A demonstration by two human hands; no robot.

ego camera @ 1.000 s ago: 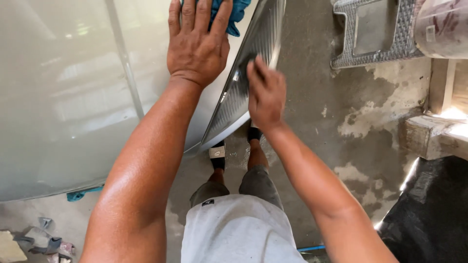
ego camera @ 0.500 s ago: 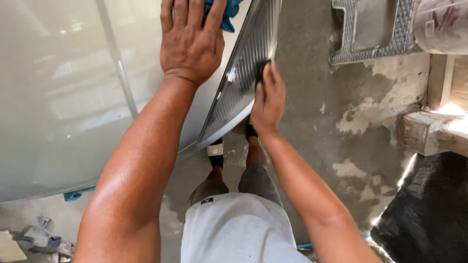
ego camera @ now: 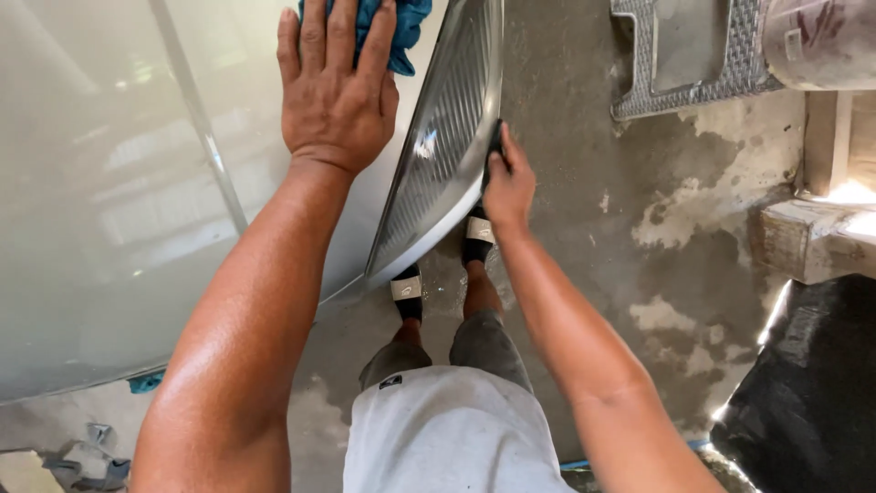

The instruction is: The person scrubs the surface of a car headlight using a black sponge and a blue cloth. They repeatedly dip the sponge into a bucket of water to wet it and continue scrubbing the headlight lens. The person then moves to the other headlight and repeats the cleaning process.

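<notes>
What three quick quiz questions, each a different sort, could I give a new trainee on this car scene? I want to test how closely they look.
1. True or false: the left hand lies flat on a blue cloth on the silver car panel.
2. What does the right hand touch? A) the floor mat B) the outer edge of the headlight C) the black bag
3. Fill in: the person stands on a patchy ____ floor in sandals.

Key
1. True
2. B; it presses a small dark thing, too hidden to name, to that edge.
3. concrete
</notes>
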